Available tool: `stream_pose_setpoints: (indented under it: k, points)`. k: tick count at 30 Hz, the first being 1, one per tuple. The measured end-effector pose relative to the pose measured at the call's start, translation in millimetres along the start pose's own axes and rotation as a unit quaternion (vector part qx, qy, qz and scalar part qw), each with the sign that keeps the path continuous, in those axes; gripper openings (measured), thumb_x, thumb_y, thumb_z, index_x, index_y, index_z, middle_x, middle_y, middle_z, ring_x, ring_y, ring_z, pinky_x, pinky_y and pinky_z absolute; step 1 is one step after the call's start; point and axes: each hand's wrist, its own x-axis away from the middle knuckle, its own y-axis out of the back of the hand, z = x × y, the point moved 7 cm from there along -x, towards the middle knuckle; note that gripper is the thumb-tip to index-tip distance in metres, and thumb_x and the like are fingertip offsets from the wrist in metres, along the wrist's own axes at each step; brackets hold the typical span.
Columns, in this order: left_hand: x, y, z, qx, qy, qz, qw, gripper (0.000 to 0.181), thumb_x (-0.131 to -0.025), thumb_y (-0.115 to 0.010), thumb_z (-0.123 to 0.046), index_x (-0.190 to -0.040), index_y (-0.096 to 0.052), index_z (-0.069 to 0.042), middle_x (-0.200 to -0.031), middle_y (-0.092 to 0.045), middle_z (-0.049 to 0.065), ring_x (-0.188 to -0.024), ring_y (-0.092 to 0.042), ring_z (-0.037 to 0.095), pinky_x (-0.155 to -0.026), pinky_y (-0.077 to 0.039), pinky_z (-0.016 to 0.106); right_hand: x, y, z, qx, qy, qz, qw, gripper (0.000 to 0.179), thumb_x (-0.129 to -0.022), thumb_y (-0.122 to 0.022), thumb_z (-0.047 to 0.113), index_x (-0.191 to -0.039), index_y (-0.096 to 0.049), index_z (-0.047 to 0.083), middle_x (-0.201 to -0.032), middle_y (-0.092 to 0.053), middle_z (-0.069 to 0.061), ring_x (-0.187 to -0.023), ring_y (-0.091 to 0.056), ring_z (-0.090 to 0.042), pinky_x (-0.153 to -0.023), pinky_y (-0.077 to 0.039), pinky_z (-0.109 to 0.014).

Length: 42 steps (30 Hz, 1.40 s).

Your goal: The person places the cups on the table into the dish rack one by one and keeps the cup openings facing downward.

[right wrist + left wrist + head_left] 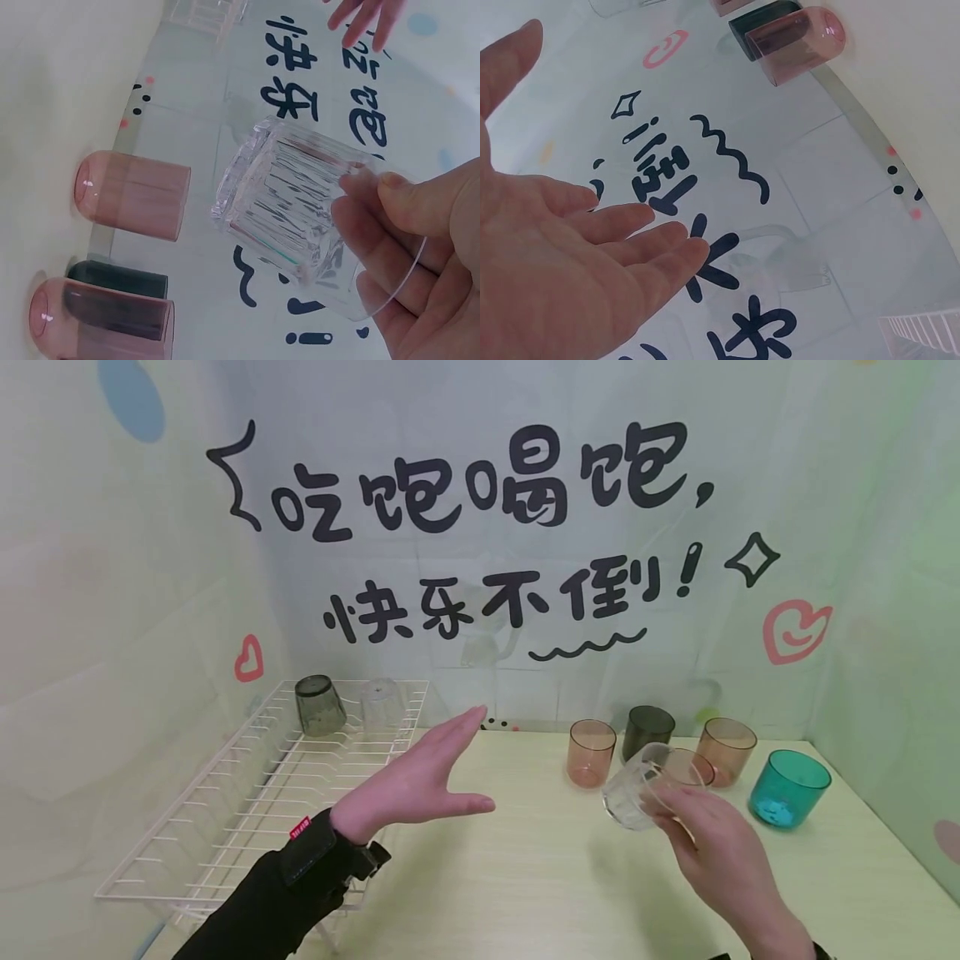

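Observation:
My right hand (716,843) pinches a clear ribbed cup (289,199) by its rim, thumb on one side and fingers on the other. The cup is tilted and held above the table, in front of the coloured cups. My left hand (420,777) is in the air left of the middle, fingers straight and thumb apart, holding nothing; its palm (555,262) shows in the left wrist view. Behind that hand, a grey cup (319,706) and another clear cup (381,703) stand upside down on a white wire rack (247,810).
On the right of the pale table (525,877) stand a pink cup (590,756), a dark grey cup (647,727), another pink cup (729,747) and a teal cup (789,789). A further pink rim shows behind the held cup. A printed cloth (465,552) hangs behind.

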Motion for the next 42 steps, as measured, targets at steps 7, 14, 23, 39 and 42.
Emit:
stream_pose_setpoints:
  k: [7, 14, 23, 39, 42]
  points:
    - [-7.1, -0.2, -7.3, 0.011, -0.015, -0.017, 0.9997, 0.1, -0.071, -0.058, -0.066, -0.144, -0.002, -0.027, -0.149, -0.007, -0.011, -0.134, -0.012, 0.008, -0.106, -0.017, 0.032, -7.8, -2, 9, -0.011, -0.001, -0.011, 0.9999, 0.037, -0.067, -0.071, 0.002, -0.1, -0.062, 0.017, -0.092, -0.06, 0.009, -0.083, -0.054, -0.01, -0.077, -0.04, -0.025]
    - [-12.4, -2.3, -13.8, 0.028, -0.02, -0.022, 0.9992, 0.101, -0.07, -0.059, -0.065, -0.144, -0.002, -0.026, -0.149, -0.007, -0.012, -0.134, -0.01, 0.007, -0.106, -0.017, 0.032, -15.2, -4, 17, -0.03, 0.009, -0.026, 0.9992, 0.037, -0.067, -0.07, 0.001, -0.1, -0.062, 0.017, -0.09, -0.061, 0.011, -0.078, -0.05, -0.006, -0.073, -0.038, -0.022]
    - [-16.3, -4.6, -20.8, 0.037, -0.029, -0.033, 0.9984, 0.101, -0.071, -0.058, -0.065, -0.144, -0.002, -0.025, -0.149, -0.006, -0.011, -0.134, -0.01, 0.007, -0.106, -0.017, 0.032, -23.3, -5, 27, -0.068, 0.032, -0.067, 0.9949, 0.041, -0.065, -0.07, -0.004, -0.102, -0.063, 0.014, -0.093, -0.063, 0.007, -0.08, -0.057, -0.008, -0.091, -0.038, -0.034]
    - [-19.9, -7.1, -35.7, 0.072, -0.038, -0.055, 0.9951, 0.101, -0.071, -0.059, -0.065, -0.143, 0.001, -0.028, -0.149, -0.005, -0.009, -0.135, -0.008, 0.01, -0.106, -0.017, 0.036, -35.4, -2, 38, -0.122, 0.003, -0.109, 0.9865, 0.04, -0.068, -0.068, -0.007, -0.102, -0.062, 0.013, -0.097, -0.064, 0.004, -0.09, -0.057, -0.01, -0.096, -0.036, -0.038]
    - [-20.3, -8.5, -37.1, 0.078, -0.038, -0.052, 0.9948, 0.101, -0.071, -0.059, -0.065, -0.144, 0.001, -0.027, -0.149, -0.004, -0.01, -0.135, -0.008, 0.011, -0.106, -0.018, 0.038, -38.4, 1, 42, -0.131, -0.021, -0.117, 0.9843, 0.039, -0.068, -0.067, -0.008, -0.101, -0.063, 0.012, -0.096, -0.064, 0.003, -0.091, -0.056, -0.011, -0.096, -0.036, -0.037]
